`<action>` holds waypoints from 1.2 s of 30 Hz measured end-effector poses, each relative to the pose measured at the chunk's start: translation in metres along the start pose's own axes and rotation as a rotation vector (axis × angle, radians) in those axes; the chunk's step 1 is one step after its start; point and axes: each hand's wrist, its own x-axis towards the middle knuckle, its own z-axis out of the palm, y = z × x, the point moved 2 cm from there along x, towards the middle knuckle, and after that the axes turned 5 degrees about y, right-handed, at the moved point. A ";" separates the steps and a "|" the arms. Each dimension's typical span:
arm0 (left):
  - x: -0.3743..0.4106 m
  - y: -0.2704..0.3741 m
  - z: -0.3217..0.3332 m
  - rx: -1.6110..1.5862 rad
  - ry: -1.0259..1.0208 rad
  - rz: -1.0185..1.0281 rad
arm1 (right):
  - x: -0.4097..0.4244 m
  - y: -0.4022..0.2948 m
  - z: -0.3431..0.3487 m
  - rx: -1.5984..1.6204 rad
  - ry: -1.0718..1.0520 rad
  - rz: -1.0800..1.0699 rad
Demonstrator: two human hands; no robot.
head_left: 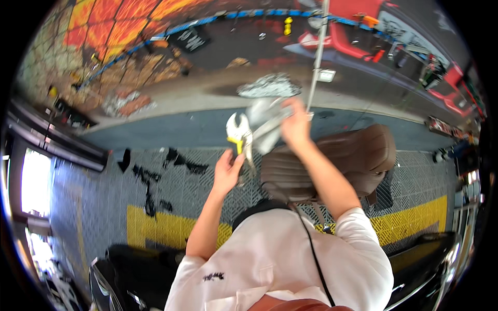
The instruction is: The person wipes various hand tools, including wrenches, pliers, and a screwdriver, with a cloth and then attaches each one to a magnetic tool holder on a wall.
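Observation:
My left hand (227, 171) grips a silver pair of locking pliers (239, 128) with a yellow part below the curved jaws. The jaws point up, towards the wall, and stand apart. To the right, my right hand (296, 122) is closed on a pale grey, flat thing (268, 120); motion blur hides whether it is cloth, plastic or metal. That thing hangs close beside the pliers; I cannot tell whether they touch. Below my right forearm a brown leather car seat (327, 163) lies on the tiled floor.
Several hand tools hang along a blue strip (249, 14) on the mural-covered wall. A white conduit (318, 58) runs down it beside a socket box (326, 75). Black straps or trim pieces (148, 179) lie on the grey floor tiles (105, 186). Black glossy car panels (420, 264) are behind me.

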 end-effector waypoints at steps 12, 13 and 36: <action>0.026 0.030 0.128 0.158 0.036 0.098 | -0.009 0.056 -0.089 0.127 -0.541 -0.146; 0.031 0.031 0.141 0.161 0.033 0.118 | -0.010 0.061 -0.091 0.149 -0.552 -0.191; -0.078 -0.190 0.019 0.827 -0.004 -0.257 | 0.252 0.092 -0.224 -0.302 0.122 -0.281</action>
